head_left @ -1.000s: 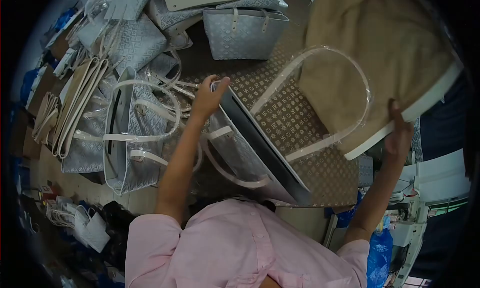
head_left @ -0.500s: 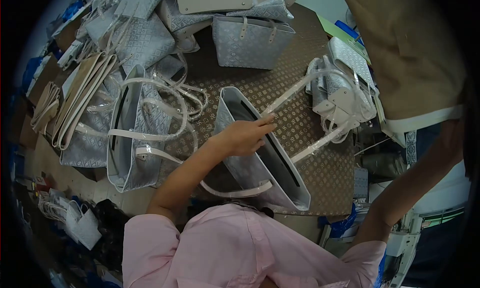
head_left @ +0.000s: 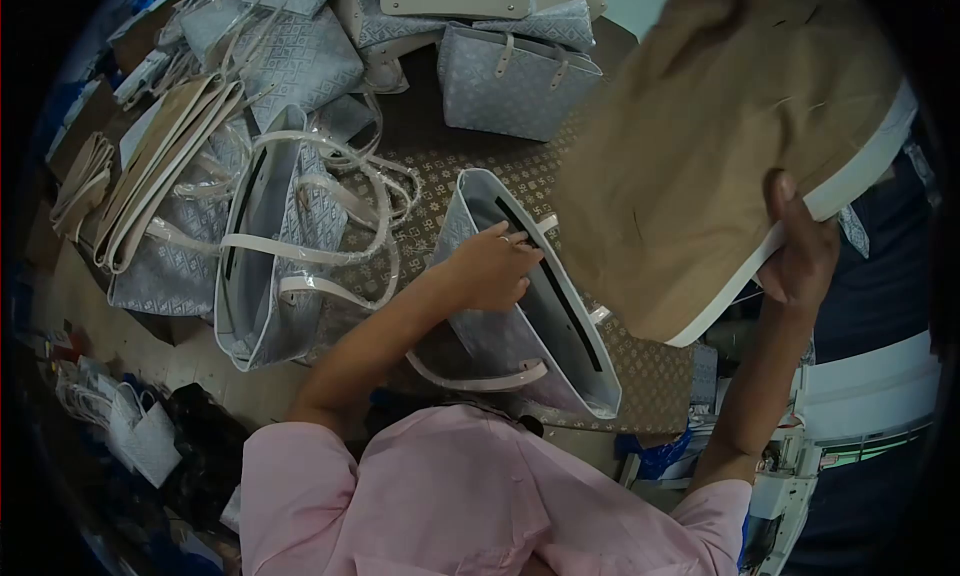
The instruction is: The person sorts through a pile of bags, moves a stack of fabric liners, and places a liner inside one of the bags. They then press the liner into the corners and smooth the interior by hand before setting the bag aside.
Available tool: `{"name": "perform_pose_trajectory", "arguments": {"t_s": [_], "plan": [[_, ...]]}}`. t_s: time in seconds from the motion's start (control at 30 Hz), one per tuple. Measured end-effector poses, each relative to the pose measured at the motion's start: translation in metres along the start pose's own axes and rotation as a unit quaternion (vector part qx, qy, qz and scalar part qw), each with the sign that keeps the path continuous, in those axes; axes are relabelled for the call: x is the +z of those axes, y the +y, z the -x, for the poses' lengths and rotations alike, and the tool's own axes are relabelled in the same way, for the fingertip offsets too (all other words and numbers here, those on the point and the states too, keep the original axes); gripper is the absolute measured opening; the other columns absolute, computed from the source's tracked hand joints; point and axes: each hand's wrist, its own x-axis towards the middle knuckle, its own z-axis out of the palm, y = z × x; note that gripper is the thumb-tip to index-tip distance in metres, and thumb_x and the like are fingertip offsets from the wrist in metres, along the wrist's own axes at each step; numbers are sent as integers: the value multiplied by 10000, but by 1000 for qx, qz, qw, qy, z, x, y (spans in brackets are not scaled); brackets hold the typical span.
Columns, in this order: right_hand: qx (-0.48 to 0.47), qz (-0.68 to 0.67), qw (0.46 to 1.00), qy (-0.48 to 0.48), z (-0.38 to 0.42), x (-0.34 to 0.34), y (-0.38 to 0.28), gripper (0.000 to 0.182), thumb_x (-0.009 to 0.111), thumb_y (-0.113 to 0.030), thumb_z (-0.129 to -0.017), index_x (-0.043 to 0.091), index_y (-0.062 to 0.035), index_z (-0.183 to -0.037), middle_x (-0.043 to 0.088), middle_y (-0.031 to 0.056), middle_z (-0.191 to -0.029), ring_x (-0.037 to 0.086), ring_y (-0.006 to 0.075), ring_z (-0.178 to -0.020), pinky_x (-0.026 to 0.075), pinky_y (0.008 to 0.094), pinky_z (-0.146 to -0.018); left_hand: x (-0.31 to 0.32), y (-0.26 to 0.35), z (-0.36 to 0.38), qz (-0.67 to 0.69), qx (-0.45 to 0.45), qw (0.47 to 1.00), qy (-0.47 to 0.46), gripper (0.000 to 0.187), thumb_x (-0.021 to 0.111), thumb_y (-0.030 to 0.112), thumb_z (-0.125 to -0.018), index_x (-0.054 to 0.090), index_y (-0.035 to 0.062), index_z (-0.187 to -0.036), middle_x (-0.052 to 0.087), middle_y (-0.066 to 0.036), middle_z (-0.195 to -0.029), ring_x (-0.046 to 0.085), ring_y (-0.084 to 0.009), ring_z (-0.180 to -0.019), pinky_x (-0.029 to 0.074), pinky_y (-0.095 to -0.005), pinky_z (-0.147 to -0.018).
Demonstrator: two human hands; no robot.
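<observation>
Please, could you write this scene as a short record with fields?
Left hand: over the mouth of the open grey bag
Right hand: holding the brown cloth near its lower edge
Surface: patterned table
Left of that bag: another open bag
Far side: upright grey bag
Far left: brown pieces with pale edges

Arms apart, left hand (head_left: pixel 492 269) palm down, right hand (head_left: pixel 803 248) gripping

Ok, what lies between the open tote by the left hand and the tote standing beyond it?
Bare patterned tabletop separates the open tote from the standing tote, in the head view.
</observation>
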Motion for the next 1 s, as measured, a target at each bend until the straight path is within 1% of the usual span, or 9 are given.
{"name": "perform_pose_trajectory", "arguments": {"t_s": [0.13,0.3,0.33,0.4,0.6,0.77,0.87,0.9,1.0], "plan": [[88,-13,996,-30,25,3,26,534,653,-43,-818,430,47,-1295,584,123,-1180,584,228,-1042,455,336,-913,8,-8,6,45,23,999,7,447,611,272,-785,566,9,-1143,593,-163,-1159,498,-294,-1175,332,-421,-1043],[163,210,961,-73,81,-24,51,414,670,-127,-826,532,30,-1183,602,94,-1079,559,156,-982,424,275,-866,44,-23,3,184,45,931,310,449,562,202,-777,577,90,-1212,605,-112,-1173,421,-292,-1268,274,-452,-1089],[203,263,937,-113,92,-36,48,352,653,-143,-848,558,21,-1144,615,82,-1030,560,140,-944,430,270,-820,33,-21,7,182,41,932,310,449,562,202,-777,577,90,-1212,605,-112,-1173,421,-292,-1268,274,-452,-1089],[244,312,905,-154,108,-51,43,295,636,-158,-870,585,12,-1105,628,71,-982,561,124,-906,435,265,-775,-6,-8,15,-107,-87,990,11,439,561,255,-777,596,70,-1174,620,-109,-1137,412,-307,-1275,228,-542,-1081],[49,316,930,-182,134,-44,56,145,641,-106,-867,635,-1,-967,624,42,-725,536,124,-646,427,293,-591,-1,-22,19,-62,-90,993,34,455,540,283,-799,570,60,-1194,592,-118,-1183,402,-343,-1278,147,-623,-1066],[286,224,824,-434,87,-32,85,155,660,-94,-847,648,-16,-981,629,26,-753,540,108,-668,438,309,-611,-38,7,29,182,-117,976,18,482,530,310,-820,527,78,-1243,539,-115,-1266,423,-363,-1253,193,-614,-1053],[393,237,775,-434,65,-8,95,228,674,-117,-840,638,-30,-1048,628,6,-793,534,85,-731,442,289,-664,-9,12,29,29,-31,911,411,472,541,300,-828,512,75,-1243,510,-160,-1288,447,-356,-1218,307,-519,-1024],[406,257,768,-423,62,3,96,287,683,-133,-835,626,-40,-1100,627,2,-826,534,77,-774,448,274,-701,-6,0,27,151,-68,966,201,485,557,278,-801,524,27,-1215,521,-203,-1261,441,-401,-1214,296,-563,-1026],[376,112,848,-357,69,12,101,399,687,-110,-829,567,-25,-1200,632,30,-994,549,82,-914,453,244,-795,10,-1,22,-94,-149,973,148,475,558,246,-784,536,-15,-1181,535,-233,-1228,442,-434,-1206,282,-589,-1029]]}}
